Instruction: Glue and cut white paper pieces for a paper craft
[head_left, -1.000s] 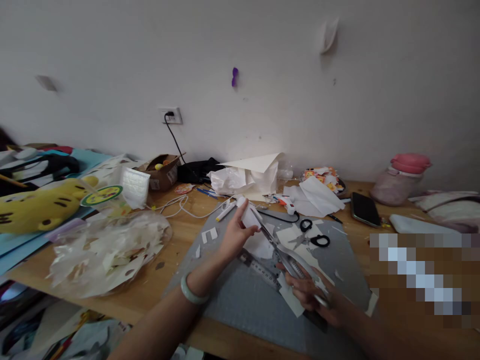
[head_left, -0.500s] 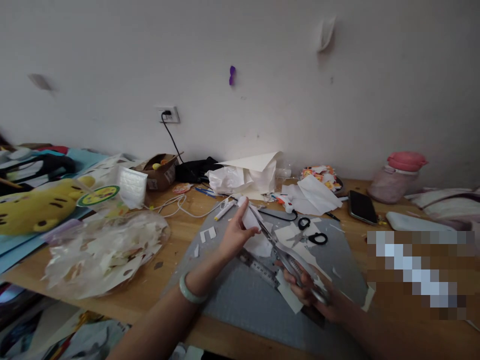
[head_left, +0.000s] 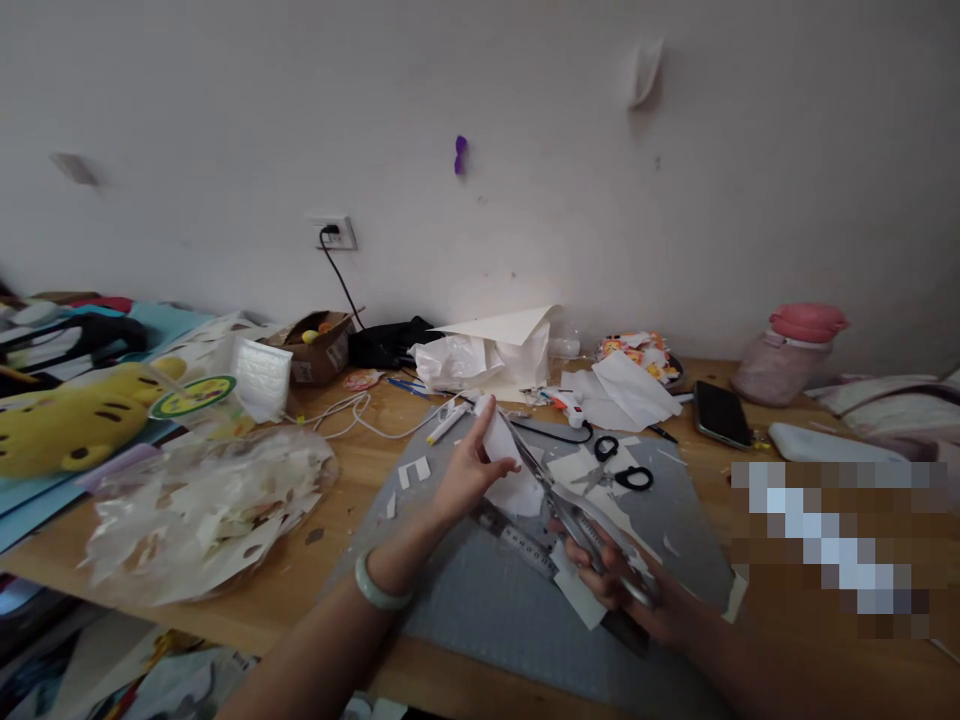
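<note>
My left hand [head_left: 472, 470] pinches a white piece of paper [head_left: 501, 440] above the grey cutting mat [head_left: 480, 610]. In my right hand [head_left: 615, 570] are large silver scissors [head_left: 574, 515], with their blades pointing up and left against the edge of that paper. How far apart the blades are is hard to see. Beneath the hands lie a metal ruler [head_left: 525, 545] and cream paper scraps [head_left: 581, 590]. A second pair of scissors with black handles [head_left: 634, 478] rests on the mat to the right of the blades.
Behind the mat are a glue gun [head_left: 570, 405], crumpled white paper [head_left: 630, 390] and a white plastic bag [head_left: 457, 365]. A phone [head_left: 720, 415] and a pink-lidded jar [head_left: 787, 355] stand right. Left are a bag of scraps [head_left: 202, 510] and a yellow plush toy [head_left: 90, 415].
The view has shifted very slightly. Both hands keep their hold on the paper and the silver scissors, with almost no visible movement.
</note>
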